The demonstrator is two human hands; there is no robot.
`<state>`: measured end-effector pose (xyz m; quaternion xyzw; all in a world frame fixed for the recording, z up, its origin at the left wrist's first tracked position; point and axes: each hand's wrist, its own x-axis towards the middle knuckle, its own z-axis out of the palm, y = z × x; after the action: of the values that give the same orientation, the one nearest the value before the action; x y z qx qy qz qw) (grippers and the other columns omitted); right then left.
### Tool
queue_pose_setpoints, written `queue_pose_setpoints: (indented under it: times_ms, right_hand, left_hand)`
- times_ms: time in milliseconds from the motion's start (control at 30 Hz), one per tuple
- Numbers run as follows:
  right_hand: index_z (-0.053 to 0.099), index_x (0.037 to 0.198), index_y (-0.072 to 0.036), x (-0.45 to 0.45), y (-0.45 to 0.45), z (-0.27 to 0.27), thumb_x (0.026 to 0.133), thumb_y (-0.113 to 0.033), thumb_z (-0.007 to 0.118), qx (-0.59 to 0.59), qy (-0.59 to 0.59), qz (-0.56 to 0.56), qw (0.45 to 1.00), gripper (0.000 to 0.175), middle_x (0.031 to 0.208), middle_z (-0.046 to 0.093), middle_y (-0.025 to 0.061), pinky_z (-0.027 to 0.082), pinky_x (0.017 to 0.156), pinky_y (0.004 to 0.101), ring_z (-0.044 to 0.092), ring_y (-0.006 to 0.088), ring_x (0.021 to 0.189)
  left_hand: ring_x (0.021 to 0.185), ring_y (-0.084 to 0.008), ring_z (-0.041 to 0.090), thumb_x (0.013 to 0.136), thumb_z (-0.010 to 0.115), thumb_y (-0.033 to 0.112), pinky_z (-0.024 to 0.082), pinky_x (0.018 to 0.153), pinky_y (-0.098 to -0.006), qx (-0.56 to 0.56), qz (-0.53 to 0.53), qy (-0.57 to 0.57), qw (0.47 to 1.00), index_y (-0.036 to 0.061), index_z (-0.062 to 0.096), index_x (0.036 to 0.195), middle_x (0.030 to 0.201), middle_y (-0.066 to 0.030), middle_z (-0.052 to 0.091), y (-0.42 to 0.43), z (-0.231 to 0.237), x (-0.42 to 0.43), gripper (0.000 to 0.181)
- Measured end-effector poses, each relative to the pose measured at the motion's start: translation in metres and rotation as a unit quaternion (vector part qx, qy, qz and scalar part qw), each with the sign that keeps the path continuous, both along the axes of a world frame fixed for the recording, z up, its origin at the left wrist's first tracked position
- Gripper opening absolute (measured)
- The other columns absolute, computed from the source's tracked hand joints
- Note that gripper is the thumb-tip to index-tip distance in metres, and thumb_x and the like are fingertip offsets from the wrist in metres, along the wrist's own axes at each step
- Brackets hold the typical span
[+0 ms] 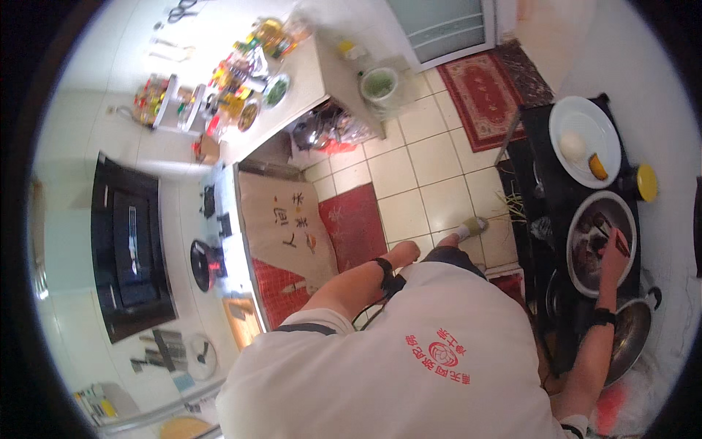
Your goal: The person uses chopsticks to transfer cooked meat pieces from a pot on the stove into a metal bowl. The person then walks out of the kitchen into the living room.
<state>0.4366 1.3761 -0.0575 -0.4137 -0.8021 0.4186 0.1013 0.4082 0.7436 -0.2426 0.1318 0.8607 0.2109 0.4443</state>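
Note:
My right hand (615, 255) reaches over a round metal basin (572, 263) on a black rack and grips what look like dark chopsticks (605, 225). Their lower ends point into the basin, among dark pieces too blurred to identify. My left hand (405, 254) hangs near my waist, its fingers apparently curled; no object shows in it. Beyond the basin on the rack lies a white plate (587, 118) with a pale round lump (573, 147) and an orange-yellow piece (598, 167). Near my right forearm is a wok (630, 335), partly hidden by that arm.
A jar with a yellow lid (647, 183) stands by the plate. To the left, a small pan (202, 265) sits on the stove, near a cutting board (249, 324) with a cleaver (238, 311). Bottles crowd the far counter (307, 77). A bucket (378, 93) and red mat (485, 101) are on the floor.

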Motion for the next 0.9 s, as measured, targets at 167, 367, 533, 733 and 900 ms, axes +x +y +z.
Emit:
queue_pose_setpoints:
  times_ms: [167, 367, 533, 733, 900]
  right_hand:
    - [0.069, 0.112, 0.0, 0.003, 0.019, 0.011, 0.103, -0.038, 0.059, 0.07, 0.0, 0.047, 0.996, 0.04, 0.078, 0.064, 0.0085, 0.048, 0.062, 0.0333, 0.059, 0.0173, 0.062]
    - [0.069, 0.103, 0.002, 0.028, -0.01, 0.092, 0.103, -0.038, 0.059, 0.026, 0.078, -0.019, 0.996, 0.041, 0.066, 0.057, 0.0024, 0.045, 0.058, 0.0304, 0.055, 0.013, 0.061]
    - [0.069, 0.103, -0.001, 0.091, -0.026, 0.156, 0.101, -0.026, 0.062, 0.0, 0.224, -0.164, 0.961, 0.026, 0.074, 0.063, 0.0019, 0.046, 0.058, 0.0289, 0.056, 0.0128, 0.064]
    - [0.065, 0.105, 0.004, 0.17, 0.005, 0.166, 0.101, -0.02, 0.062, 0.001, 0.249, -0.317, 0.915, 0.024, 0.067, 0.06, 0.0076, 0.048, 0.048, 0.0299, 0.057, 0.0162, 0.051]
    - [0.064, 0.107, 0.005, 0.235, 0.017, 0.135, 0.099, -0.018, 0.063, -0.061, 0.269, -0.421, 0.864, 0.023, 0.066, 0.061, 0.008, 0.048, 0.044, 0.0291, 0.057, 0.0166, 0.048]
  left_hand:
    - [0.084, -0.0299, 0.068, 0.077, 0.073, 0.029, 0.054, 0.071, -0.0427, -0.058, -0.35, 0.175, 0.918, 0.011, 0.075, 0.091, 0.085, -0.0098, 0.072, -0.093, -0.061, 0.067, 0.022]
    - [0.079, -0.0331, 0.07, 0.077, 0.071, 0.023, 0.058, 0.069, -0.0447, -0.076, -0.302, 0.129, 0.941, 0.0093, 0.076, 0.078, 0.082, -0.0121, 0.072, -0.11, -0.081, 0.086, 0.014]
    - [0.09, -0.029, 0.064, 0.08, 0.067, 0.021, 0.052, 0.076, -0.0443, -0.027, -0.271, 0.144, 0.951, 0.0104, 0.07, 0.085, 0.09, -0.0104, 0.068, -0.064, -0.085, 0.011, 0.012]
    - [0.075, -0.0217, 0.066, 0.08, 0.068, 0.009, 0.053, 0.06, -0.0341, 0.09, 0.27, -0.233, 0.93, 0.0071, 0.065, 0.098, 0.086, -0.0079, 0.069, 0.017, -0.067, -0.117, 0.019]
    - [0.068, -0.0217, 0.068, 0.07, 0.072, 0.006, 0.055, 0.056, -0.0321, 0.077, -0.015, -0.084, 0.993, 0.0053, 0.067, 0.084, 0.083, -0.0081, 0.07, 0.074, -0.045, -0.169, 0.015]
